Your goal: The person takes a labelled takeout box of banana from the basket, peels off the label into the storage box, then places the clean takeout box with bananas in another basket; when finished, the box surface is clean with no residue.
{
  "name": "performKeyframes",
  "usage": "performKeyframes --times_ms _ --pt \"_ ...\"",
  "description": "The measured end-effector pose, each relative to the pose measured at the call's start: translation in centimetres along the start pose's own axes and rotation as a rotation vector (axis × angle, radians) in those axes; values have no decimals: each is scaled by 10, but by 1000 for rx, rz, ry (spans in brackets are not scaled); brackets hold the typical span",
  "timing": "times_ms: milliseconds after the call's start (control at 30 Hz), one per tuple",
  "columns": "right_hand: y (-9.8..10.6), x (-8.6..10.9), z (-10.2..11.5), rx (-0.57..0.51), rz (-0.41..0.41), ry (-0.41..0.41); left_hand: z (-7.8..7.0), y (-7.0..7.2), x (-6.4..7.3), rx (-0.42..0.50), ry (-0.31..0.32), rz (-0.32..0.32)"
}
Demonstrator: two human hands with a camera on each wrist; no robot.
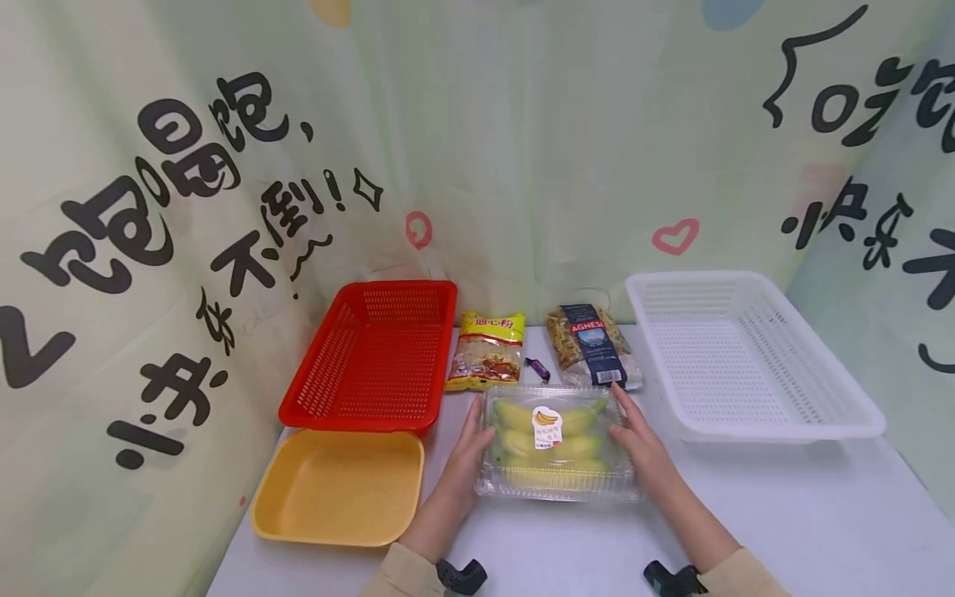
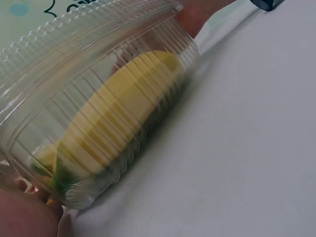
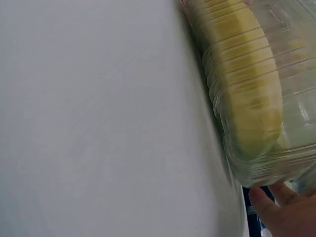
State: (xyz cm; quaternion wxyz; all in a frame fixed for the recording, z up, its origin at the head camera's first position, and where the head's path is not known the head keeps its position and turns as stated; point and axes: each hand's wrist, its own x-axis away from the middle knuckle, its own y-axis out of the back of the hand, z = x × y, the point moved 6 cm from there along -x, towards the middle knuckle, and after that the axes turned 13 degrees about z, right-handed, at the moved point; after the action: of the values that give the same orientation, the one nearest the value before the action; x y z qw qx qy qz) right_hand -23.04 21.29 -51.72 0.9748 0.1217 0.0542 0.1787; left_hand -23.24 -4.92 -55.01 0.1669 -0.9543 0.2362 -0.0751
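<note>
Clear plastic box (image 1: 567,464) of bananas (image 2: 113,118), before me on or just above the white surface (image 1: 753,506) (I cannot tell which): a person's left hand (image 1: 470,452) and right hand (image 1: 645,439) clamp its opposite ends, thumbs on top, fingers (image 1: 631,410) along the end walls, probably to balance the wide load without crushing thin sides.

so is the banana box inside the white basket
No, the banana box is between the left hand and the right hand, left of the white basket.
</note>
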Motion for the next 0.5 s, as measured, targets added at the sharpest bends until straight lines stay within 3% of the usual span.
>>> performKeyframes --times_ms 300,500 --pt "3 -2 4 81 -1 23 4 6 -3 -9 -28 16" --pt "18 1 20 222 -99 78 6 8 -4 -28 -38 19"
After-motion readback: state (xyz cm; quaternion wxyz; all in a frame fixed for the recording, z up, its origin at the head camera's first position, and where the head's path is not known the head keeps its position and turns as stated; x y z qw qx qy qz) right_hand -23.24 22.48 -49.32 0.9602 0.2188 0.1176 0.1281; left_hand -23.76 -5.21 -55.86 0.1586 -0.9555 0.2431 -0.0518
